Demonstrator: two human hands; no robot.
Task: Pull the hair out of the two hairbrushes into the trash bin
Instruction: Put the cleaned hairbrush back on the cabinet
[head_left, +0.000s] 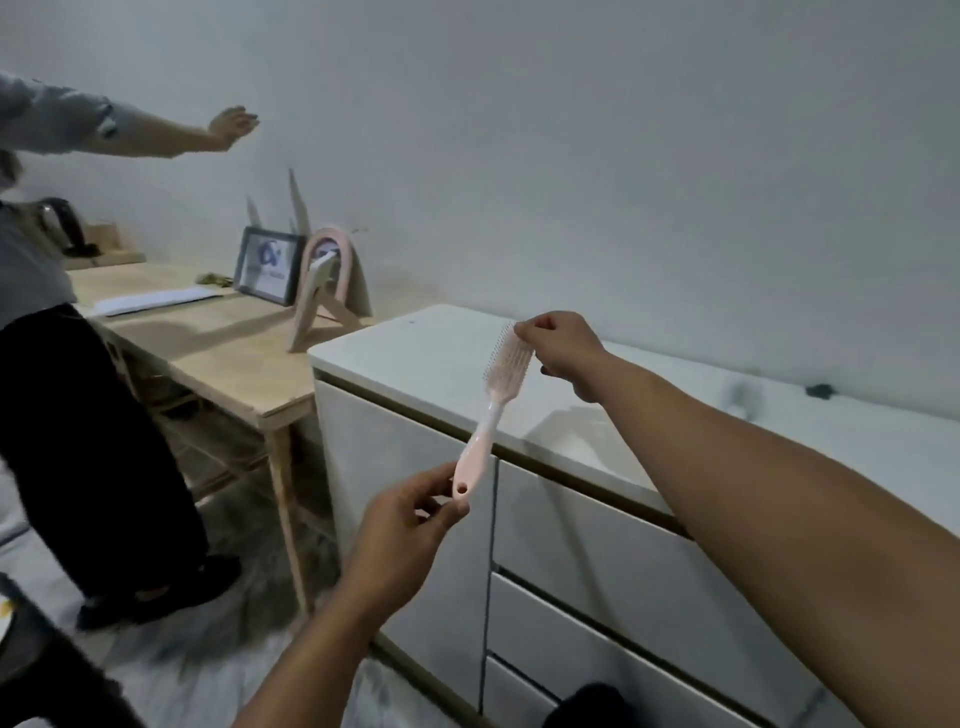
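The task looks to be in its early or middle part, though that is a judgement: only one of the two brushes shows, no trash bin can be made out with any certainty, and a dark rounded shape at the bottom edge is too cut off to name.

On the left, the left hand (415, 514) has its grip closed by thumb and fingertips on the very end of the handle, at the hanging hole. From there the pale pink plastic hairbrush with a slim handle and rows of short bristles (491, 410) rises slantwise up and to the right, held in the air in front of the white drawer cabinet with a white top, the bench (441, 358), and touching nothing but the hands. On the right, the right hand (558, 348) is closed in a pinch at the tip of the bristle head, seemingly plucking at it. Whether any hair lies between those fingers, or remains among the bristles, is too small to tell. The second brush is out of sight.
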